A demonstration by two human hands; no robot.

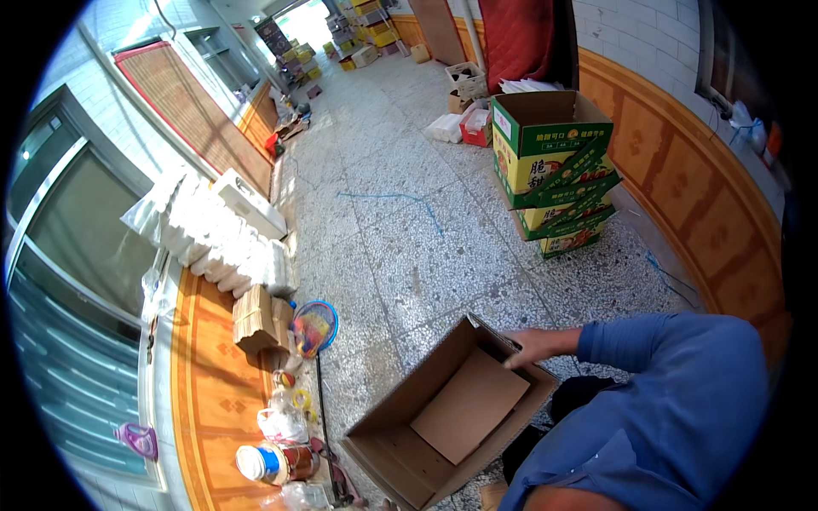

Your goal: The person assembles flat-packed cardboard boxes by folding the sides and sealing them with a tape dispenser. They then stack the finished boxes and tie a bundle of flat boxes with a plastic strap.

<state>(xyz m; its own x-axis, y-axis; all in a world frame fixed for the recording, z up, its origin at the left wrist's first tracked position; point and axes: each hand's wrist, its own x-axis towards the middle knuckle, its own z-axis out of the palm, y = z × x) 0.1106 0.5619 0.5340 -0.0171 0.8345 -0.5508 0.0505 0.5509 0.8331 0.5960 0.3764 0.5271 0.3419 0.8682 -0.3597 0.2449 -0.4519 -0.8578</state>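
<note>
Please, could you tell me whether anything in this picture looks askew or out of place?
Two things. The stack of green-and-yellow cartons looks askew: its boxes sit unevenly, though the lens also bends edges. A blue string lies loose across the floor, as if dropped.

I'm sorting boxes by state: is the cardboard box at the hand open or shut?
Open: the cardboard box shows its inside, with a brown panel visible there.

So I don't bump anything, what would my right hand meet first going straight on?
The box, likely: your right hand seems to be touching its rim, though exact depth is unclear.
</note>
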